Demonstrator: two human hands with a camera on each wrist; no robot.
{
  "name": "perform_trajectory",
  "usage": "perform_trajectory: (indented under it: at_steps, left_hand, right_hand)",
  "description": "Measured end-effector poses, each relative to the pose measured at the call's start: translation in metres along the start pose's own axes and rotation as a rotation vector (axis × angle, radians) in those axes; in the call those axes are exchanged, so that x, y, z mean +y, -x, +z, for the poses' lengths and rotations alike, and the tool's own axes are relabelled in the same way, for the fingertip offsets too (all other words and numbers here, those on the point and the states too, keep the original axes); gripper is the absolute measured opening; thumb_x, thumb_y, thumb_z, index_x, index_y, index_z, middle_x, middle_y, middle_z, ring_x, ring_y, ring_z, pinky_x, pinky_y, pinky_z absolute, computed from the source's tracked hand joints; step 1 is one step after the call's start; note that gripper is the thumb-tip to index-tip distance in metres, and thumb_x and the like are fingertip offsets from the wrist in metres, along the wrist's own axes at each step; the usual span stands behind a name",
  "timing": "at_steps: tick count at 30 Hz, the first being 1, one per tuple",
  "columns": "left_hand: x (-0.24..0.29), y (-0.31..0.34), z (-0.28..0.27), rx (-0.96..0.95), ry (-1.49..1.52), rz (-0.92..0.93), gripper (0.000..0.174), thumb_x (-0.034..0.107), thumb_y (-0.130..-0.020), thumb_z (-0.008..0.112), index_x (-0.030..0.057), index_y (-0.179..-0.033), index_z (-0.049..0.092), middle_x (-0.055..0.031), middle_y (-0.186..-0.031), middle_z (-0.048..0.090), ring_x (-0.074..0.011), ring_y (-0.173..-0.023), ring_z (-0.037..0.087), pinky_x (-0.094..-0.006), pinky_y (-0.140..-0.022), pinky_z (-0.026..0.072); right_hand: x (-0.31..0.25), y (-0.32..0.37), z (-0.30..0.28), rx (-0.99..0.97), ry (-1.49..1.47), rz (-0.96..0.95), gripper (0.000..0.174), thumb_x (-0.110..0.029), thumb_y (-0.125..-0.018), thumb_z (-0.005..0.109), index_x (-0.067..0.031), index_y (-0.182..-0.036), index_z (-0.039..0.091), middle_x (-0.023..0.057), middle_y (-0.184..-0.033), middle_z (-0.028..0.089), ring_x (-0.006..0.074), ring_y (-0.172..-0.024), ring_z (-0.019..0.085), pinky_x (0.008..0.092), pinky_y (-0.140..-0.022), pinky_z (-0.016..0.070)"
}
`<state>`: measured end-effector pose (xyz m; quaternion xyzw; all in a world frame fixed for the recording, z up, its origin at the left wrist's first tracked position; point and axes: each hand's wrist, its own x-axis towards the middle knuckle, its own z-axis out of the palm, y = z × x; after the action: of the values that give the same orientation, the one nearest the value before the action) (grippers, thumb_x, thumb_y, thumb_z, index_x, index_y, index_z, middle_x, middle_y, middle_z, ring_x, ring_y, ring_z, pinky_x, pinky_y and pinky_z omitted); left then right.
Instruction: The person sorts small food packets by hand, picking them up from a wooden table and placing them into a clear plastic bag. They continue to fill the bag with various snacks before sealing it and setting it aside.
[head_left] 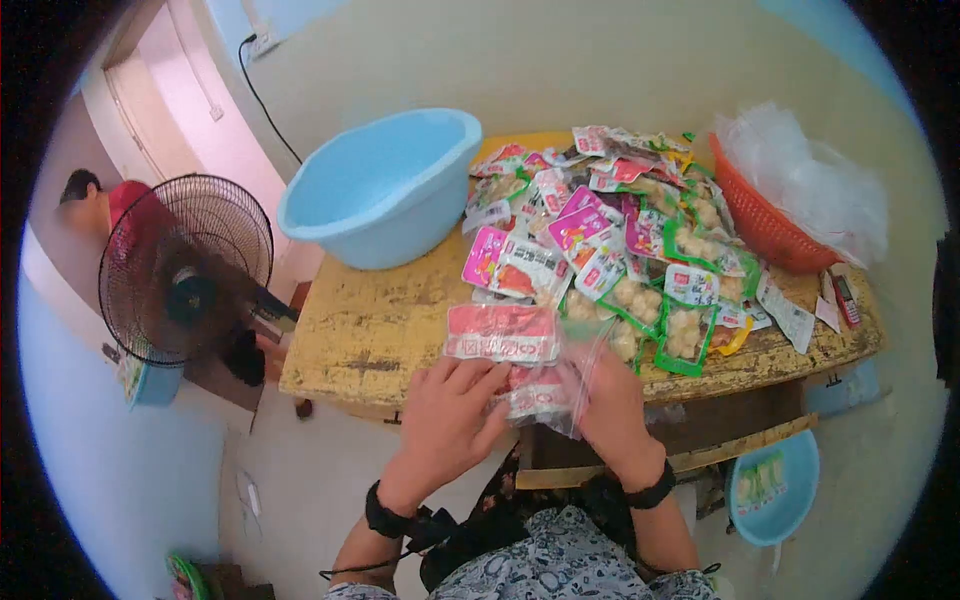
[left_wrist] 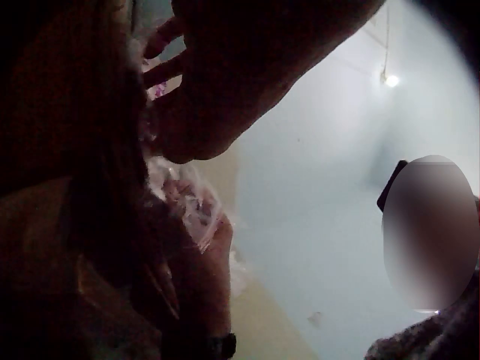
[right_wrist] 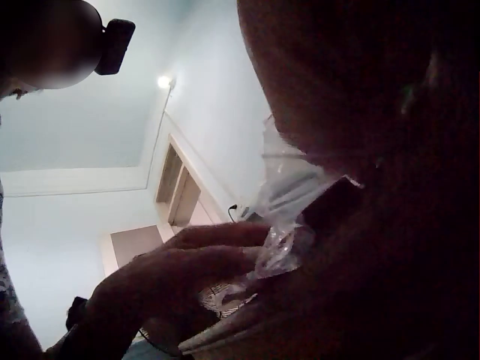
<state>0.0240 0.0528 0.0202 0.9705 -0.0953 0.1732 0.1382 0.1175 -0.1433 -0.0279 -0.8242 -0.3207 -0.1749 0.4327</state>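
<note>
the step in hand looks like working a clear plastic bag [head_left: 590,330] over red-and-white packets: one packet [head_left: 502,333] lies along its upper part and a second red-and-white packet [head_left: 540,395] shows through the film between the two hands. whether the upper packet is fully inside, i cannot tell. the bag is at the front edge of the worn yellow tabletop [head_left: 340,320], just above a pulled-out drawer [head_left: 660,468] and in front of a heap of snack packets [head_left: 600,230].

the left hand [head_left: 445,420] lies against the lower packet, fingers lightly bent and thumb spread well apart from them; whether they pinch the film or only press on it is not clear. the right hand [head_left: 612,415] has its fingers curled in on the bag's right side, gathering loose film, though they are blurred, and both wrist views are too dark to add much.

the next move, i judge, calls for the left fingers to steady the packets while the right ones straighten the slack edge of the bag, so the contents sit flat. the film is thin and crumpled, so a hard tug could bunch it or let a packet slip.
</note>
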Motion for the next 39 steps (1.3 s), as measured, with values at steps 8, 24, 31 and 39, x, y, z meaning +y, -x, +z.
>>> perform_trajectory:
  at_steps: [8, 24, 31, 39]
  left_hand:
    - [0.019, -0.071, -0.02, 0.164, 0.293, 0.124, 0.033, 0.017, -0.087, 0.072, 0.005, -0.117, 0.066, -0.013, -0.096, 0.067, -0.0317, -0.089, 0.064, -0.0405, -0.078, 0.0509]
    - [0.022, -0.301, 0.056, 0.35, -0.154, 0.33, 0.032, 0.035, -0.083, 0.072, 0.0046, -0.095, 0.071, -0.0134, -0.092, 0.069, -0.0328, -0.091, 0.064, -0.0451, -0.077, 0.0533]
    - [0.015, -0.333, 0.081, 0.288, -0.324, 0.254, 0.03, 0.031, -0.091, 0.064, 0.0025, -0.089, 0.071, -0.0177, -0.093, 0.066, -0.0382, -0.087, 0.063, -0.0485, -0.08, 0.0523]
    - [-0.002, -0.3, 0.023, 0.368, 0.205, 0.048, 0.02, 0.021, -0.091, 0.063, 0.0019, -0.086, 0.065, -0.012, -0.083, 0.069, -0.0279, -0.073, 0.063, -0.0434, -0.065, 0.051]
  right_hand:
    - [0.005, 0.016, -0.023, 0.191, -0.282, 0.126, 0.011, -0.003, -0.087, 0.067, -0.0021, -0.098, 0.065, 0.0134, -0.089, 0.063, 0.0283, -0.073, 0.063, 0.0373, -0.064, 0.0513]
    - [0.021, 0.021, -0.025, 0.153, -0.346, 0.098, 0.013, -0.001, -0.088, 0.068, -0.0017, -0.101, 0.067, 0.0095, -0.087, 0.063, 0.0169, -0.065, 0.06, 0.0294, -0.058, 0.047]
    - [0.023, 0.022, -0.026, 0.147, -0.343, 0.062, 0.012, -0.001, -0.088, 0.065, -0.0017, -0.1, 0.066, 0.0104, -0.086, 0.061, 0.0203, -0.064, 0.059, 0.0308, -0.057, 0.0472]
    - [0.024, 0.023, -0.024, 0.139, -0.329, 0.067, 0.011, -0.001, -0.089, 0.066, -0.0013, -0.1, 0.066, 0.0098, -0.087, 0.062, 0.0189, -0.067, 0.061, 0.0304, -0.058, 0.0477]
